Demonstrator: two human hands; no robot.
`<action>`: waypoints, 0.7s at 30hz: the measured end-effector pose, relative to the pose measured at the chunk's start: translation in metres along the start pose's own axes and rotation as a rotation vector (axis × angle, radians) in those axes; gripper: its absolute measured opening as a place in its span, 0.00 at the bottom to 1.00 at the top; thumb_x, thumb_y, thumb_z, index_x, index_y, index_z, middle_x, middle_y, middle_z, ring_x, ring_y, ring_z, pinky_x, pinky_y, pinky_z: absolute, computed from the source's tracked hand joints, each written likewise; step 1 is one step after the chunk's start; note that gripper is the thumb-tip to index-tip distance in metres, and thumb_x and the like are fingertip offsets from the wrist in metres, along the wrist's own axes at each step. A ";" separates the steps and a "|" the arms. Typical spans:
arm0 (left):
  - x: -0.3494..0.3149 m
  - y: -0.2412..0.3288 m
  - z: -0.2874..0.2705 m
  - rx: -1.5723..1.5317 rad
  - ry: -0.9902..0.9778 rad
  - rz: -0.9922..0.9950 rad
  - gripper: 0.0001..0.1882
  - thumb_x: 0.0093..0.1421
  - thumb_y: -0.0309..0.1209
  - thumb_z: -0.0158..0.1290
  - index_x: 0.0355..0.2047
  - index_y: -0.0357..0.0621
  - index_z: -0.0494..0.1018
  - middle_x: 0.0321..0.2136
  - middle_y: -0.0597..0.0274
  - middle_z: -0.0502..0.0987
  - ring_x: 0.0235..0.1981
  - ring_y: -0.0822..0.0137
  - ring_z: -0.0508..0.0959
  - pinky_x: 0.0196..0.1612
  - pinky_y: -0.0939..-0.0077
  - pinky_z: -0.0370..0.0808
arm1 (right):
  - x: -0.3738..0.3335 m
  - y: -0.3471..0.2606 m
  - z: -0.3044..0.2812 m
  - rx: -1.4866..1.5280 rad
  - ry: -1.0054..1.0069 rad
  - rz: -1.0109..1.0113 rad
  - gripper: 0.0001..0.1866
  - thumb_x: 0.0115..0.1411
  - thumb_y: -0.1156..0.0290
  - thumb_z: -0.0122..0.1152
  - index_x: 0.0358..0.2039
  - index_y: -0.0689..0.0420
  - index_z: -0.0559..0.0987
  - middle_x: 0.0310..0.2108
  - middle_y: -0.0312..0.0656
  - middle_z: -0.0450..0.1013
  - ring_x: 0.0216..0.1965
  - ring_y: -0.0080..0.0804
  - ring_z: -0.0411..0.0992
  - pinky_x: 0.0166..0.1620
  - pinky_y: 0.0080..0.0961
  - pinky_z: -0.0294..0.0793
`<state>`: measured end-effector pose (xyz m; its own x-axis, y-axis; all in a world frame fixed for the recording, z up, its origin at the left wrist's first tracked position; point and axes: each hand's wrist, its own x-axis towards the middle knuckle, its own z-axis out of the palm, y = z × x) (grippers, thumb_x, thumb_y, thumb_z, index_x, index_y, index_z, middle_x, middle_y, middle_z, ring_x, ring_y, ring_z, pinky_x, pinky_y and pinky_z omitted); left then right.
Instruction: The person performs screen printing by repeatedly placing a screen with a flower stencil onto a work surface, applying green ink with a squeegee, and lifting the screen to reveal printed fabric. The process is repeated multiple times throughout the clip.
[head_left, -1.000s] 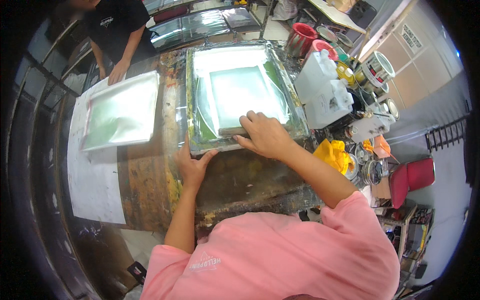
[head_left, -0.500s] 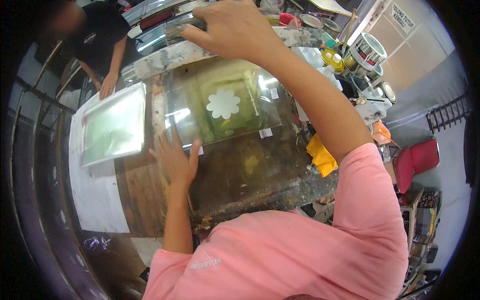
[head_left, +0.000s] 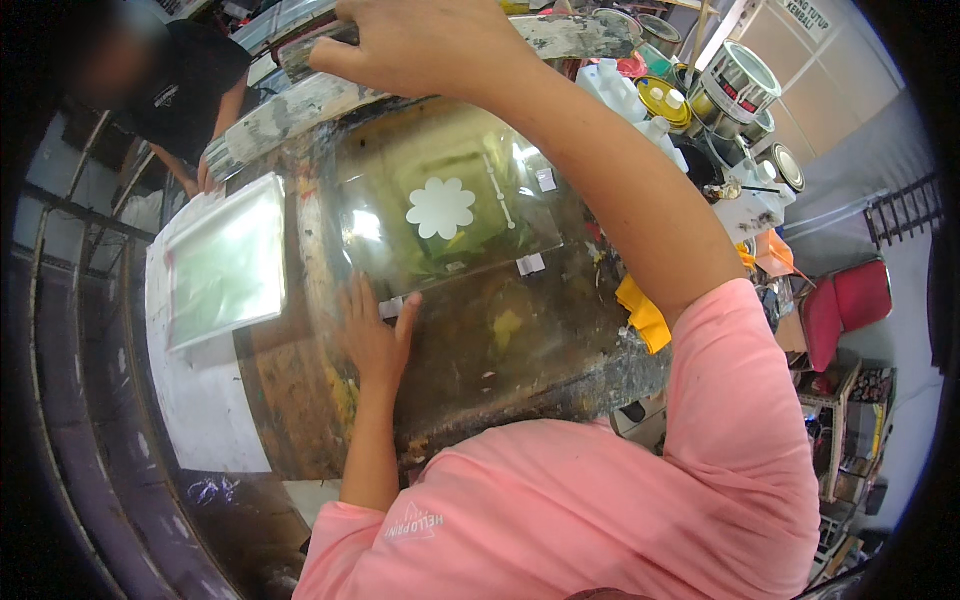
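Note:
My left hand (head_left: 378, 330) lies flat with its thumb apart, at the near left corner of a clear sheet (head_left: 540, 225) on the dark tabletop. A white tape piece (head_left: 391, 308) shows between its fingers and thumb. The sheet bears a white scalloped flower shape (head_left: 440, 208) and a thin white line with dots, over a greenish-yellow patch. At the far side, my right hand (head_left: 425, 45) is closed round a paint-stained grey bar (head_left: 305, 55); part of the grip is hidden. A long whitish stained bar (head_left: 290, 120) runs just below it.
A stack of clear film sheets (head_left: 228, 262) lies on white paper (head_left: 210, 410) at the left. Beyond it, another person (head_left: 195, 85) leans over the table. Cans (head_left: 735, 90), white jugs and a yellow cloth (head_left: 643, 315) crowd the right side. A red chair (head_left: 845, 308) stands farther right.
My left hand has moved slightly right, to the sheet's corner tape. My right hand has shifted left and up in the picture. The other person's hand has drawn back from the film stack.

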<state>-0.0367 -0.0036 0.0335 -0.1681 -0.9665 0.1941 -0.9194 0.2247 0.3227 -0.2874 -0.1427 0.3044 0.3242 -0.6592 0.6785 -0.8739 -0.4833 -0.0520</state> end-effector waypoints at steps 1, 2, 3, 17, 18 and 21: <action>0.008 0.004 -0.003 -0.043 0.050 0.021 0.46 0.71 0.60 0.54 0.72 0.31 0.64 0.71 0.38 0.66 0.75 0.47 0.63 0.77 0.39 0.47 | -0.001 -0.001 0.000 -0.002 0.010 0.002 0.29 0.66 0.46 0.50 0.34 0.62 0.86 0.34 0.54 0.84 0.39 0.49 0.82 0.50 0.52 0.70; 0.017 0.008 -0.007 -0.169 0.148 0.053 0.42 0.69 0.55 0.57 0.69 0.30 0.67 0.68 0.37 0.70 0.71 0.44 0.68 0.73 0.45 0.56 | -0.001 -0.003 0.000 -0.005 0.020 0.001 0.29 0.66 0.46 0.50 0.34 0.62 0.86 0.34 0.54 0.84 0.40 0.49 0.82 0.50 0.52 0.70; 0.029 0.012 -0.012 -0.266 0.217 0.055 0.38 0.68 0.50 0.61 0.66 0.29 0.70 0.64 0.36 0.74 0.66 0.42 0.73 0.68 0.51 0.65 | -0.001 -0.003 0.000 -0.006 0.009 0.005 0.30 0.66 0.46 0.51 0.34 0.62 0.86 0.34 0.54 0.84 0.40 0.49 0.82 0.50 0.52 0.70; 0.101 -0.162 -0.109 -0.585 0.364 -0.288 0.33 0.57 0.23 0.61 0.65 0.35 0.74 0.46 0.51 0.86 0.32 0.68 0.86 0.36 0.74 0.80 | -0.011 -0.014 -0.001 0.010 0.068 0.002 0.29 0.65 0.46 0.55 0.32 0.62 0.85 0.32 0.54 0.83 0.37 0.53 0.82 0.50 0.49 0.72; 0.105 -0.188 -0.115 -0.524 0.385 -0.302 0.33 0.56 0.22 0.61 0.65 0.35 0.73 0.48 0.50 0.85 0.33 0.67 0.86 0.36 0.74 0.81 | -0.009 -0.014 -0.001 -0.008 0.034 0.022 0.29 0.65 0.46 0.55 0.32 0.63 0.85 0.32 0.54 0.83 0.37 0.53 0.82 0.50 0.49 0.72; 0.118 -0.262 -0.131 -0.411 0.498 -0.262 0.34 0.55 0.23 0.62 0.65 0.34 0.73 0.52 0.47 0.82 0.33 0.64 0.87 0.35 0.73 0.82 | -0.003 -0.013 -0.003 -0.059 -0.048 0.066 0.29 0.64 0.46 0.56 0.29 0.63 0.85 0.31 0.56 0.82 0.37 0.55 0.82 0.49 0.51 0.72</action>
<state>0.2304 -0.1605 0.0934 0.3143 -0.8454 0.4319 -0.6817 0.1157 0.7225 -0.2783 -0.1324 0.3054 0.2806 -0.7163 0.6389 -0.9135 -0.4035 -0.0512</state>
